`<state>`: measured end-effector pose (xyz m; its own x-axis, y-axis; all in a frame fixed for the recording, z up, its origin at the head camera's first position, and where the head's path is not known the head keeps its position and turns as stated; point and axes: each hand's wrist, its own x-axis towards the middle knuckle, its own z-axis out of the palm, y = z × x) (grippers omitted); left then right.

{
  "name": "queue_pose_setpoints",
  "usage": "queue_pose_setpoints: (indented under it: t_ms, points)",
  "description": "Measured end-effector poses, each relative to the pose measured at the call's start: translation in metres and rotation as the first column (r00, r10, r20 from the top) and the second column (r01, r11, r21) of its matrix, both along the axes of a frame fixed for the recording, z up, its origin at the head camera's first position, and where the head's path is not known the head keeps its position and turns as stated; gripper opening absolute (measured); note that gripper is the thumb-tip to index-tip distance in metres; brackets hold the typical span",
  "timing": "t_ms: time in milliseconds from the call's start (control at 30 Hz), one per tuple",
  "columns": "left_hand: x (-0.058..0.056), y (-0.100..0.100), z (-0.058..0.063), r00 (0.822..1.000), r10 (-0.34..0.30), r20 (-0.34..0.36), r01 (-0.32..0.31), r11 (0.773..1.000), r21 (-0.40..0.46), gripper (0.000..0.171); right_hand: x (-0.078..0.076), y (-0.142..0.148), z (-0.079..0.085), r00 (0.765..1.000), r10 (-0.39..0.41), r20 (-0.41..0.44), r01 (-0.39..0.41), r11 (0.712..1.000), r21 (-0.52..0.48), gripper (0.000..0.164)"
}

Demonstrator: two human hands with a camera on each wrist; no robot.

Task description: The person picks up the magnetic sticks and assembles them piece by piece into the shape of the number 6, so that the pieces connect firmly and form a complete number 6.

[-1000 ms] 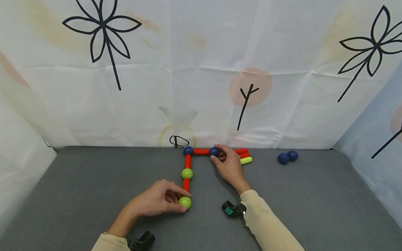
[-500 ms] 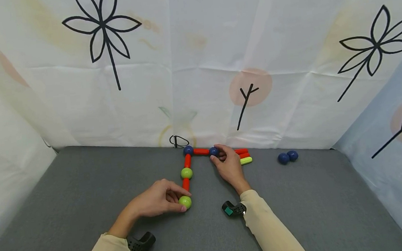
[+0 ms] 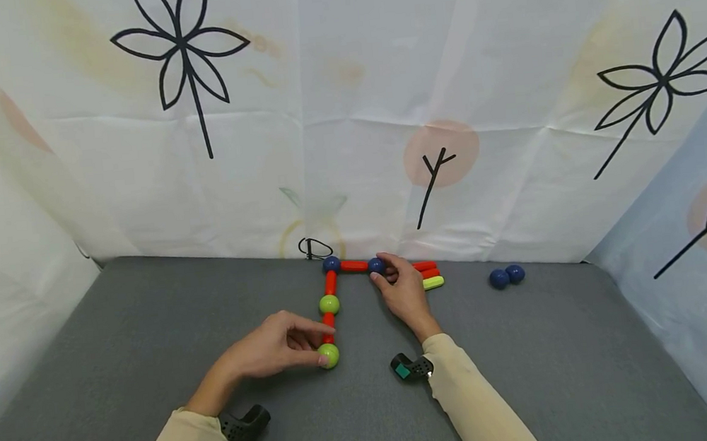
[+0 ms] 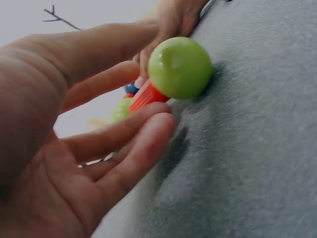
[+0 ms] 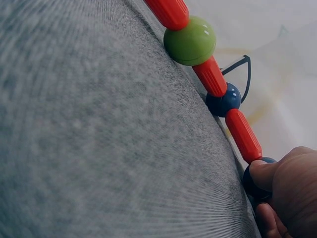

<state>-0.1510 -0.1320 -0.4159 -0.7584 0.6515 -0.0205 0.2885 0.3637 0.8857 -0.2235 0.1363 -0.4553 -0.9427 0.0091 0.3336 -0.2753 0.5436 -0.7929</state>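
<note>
A chain of red rods and balls lies on the grey table in an L shape. My left hand (image 3: 276,345) is at its near end, fingers loosely extended. The thumb tip is right at the end green ball (image 3: 329,355), and the index finger reaches over the near red rod (image 4: 147,97). In the left wrist view the fingers stand spread beside that ball, not wrapped round it. At the other end my right hand (image 3: 407,293) pinches a blue ball (image 5: 255,183) joined to a red rod (image 5: 243,135). A corner blue ball (image 3: 331,265) and a middle green ball (image 3: 329,304) link the rods.
Beyond the right hand lie loose red rods (image 3: 425,266) and a yellow-green rod (image 3: 433,282), partly hidden by it. Two blue balls (image 3: 507,276) sit further right. A white printed cloth (image 3: 365,205) rises behind the grey table (image 3: 566,370).
My left hand has loosened from the end green ball, its index finger lifting off and shifting up. The ball has moved slightly to the right. My right hand stays in place.
</note>
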Motion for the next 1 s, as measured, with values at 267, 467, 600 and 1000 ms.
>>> queue_pose_setpoints:
  t_ms: [267,467,600,1000]
  points:
    - [-0.014,0.009,-0.018,0.911,0.362,-0.199,-0.36,0.932,0.048,0.037,-0.001,0.001,-0.003,1.0,-0.005,-0.012,0.005,1.0,0.008,0.04]
    - [-0.027,0.025,-0.029,0.881,0.416,-0.224,-0.41,0.909,0.074,0.036,-0.003,0.001,-0.002,1.0,-0.007,-0.007,0.007,1.0,0.011,0.04]
    - [-0.029,0.029,-0.032,0.879,0.428,-0.21,-0.424,0.903,0.067,0.033,-0.003,0.0,0.0,1.0,-0.005,-0.005,0.005,1.0,0.018,0.04]
    - [-0.03,0.029,-0.038,0.864,0.458,-0.208,-0.454,0.888,0.072,0.032,-0.002,0.001,0.0,1.0,-0.015,-0.001,0.015,1.0,-0.015,0.044]
